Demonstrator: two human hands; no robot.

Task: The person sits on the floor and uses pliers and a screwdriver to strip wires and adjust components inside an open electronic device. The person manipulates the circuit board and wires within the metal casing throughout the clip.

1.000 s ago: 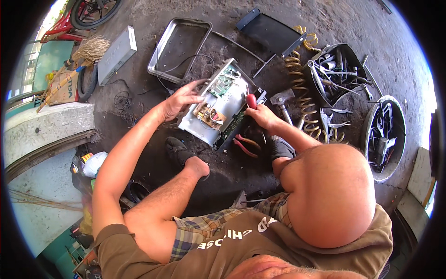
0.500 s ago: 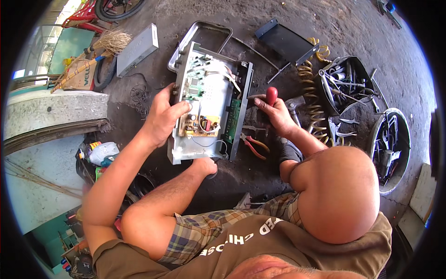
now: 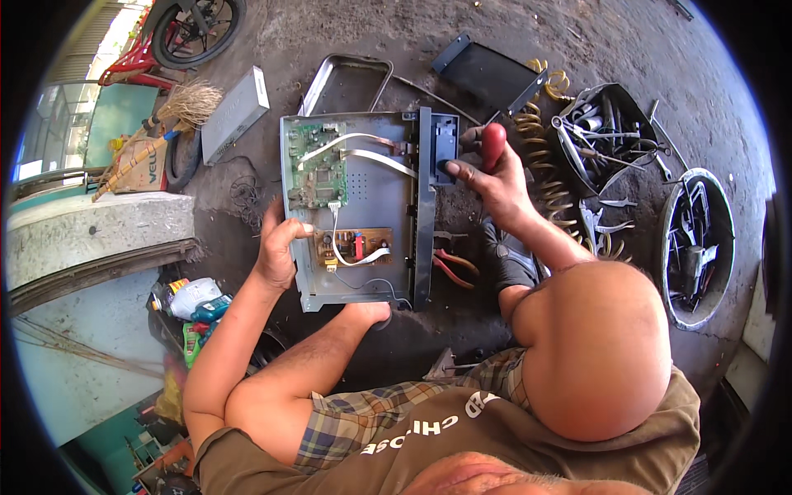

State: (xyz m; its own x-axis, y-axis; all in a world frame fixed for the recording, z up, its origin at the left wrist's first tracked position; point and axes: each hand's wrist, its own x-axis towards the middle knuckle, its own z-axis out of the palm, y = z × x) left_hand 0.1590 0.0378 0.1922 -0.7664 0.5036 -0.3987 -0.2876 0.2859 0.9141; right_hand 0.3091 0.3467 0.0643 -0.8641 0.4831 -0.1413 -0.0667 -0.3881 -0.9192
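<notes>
An opened metal electronics case point(image 3: 375, 206) sits tilted up between my knees, its inside showing. A green circuit board point(image 3: 309, 177) and a smaller brown board point(image 3: 351, 246) are inside, joined by white ribbon cables. My left hand point(image 3: 280, 247) grips the case's left edge, thumb over the rim. A dark front panel point(image 3: 426, 223) runs down the right side, with a dark tray-like piece point(image 3: 444, 140) sticking out from it. My right hand point(image 3: 502, 188) is closed around a red-handled screwdriver point(image 3: 493, 144), its shaft hidden. The thumb and fingertips of that hand touch the tray-like piece.
Pliers point(image 3: 455, 269) lie right of the case. Beyond are a coil spring point(image 3: 540, 157), a tool-filled container point(image 3: 569, 169) and a round basin of tools point(image 3: 730, 247). A dark metal cover point(image 3: 487, 73), bent metal frame point(image 3: 346, 59) and grey box point(image 3: 235, 115) lie farther off.
The case has turned and tipped, so its inside now faces up more squarely. My left hand has moved down along its edge. My right hand has come to the tray-like piece.
</notes>
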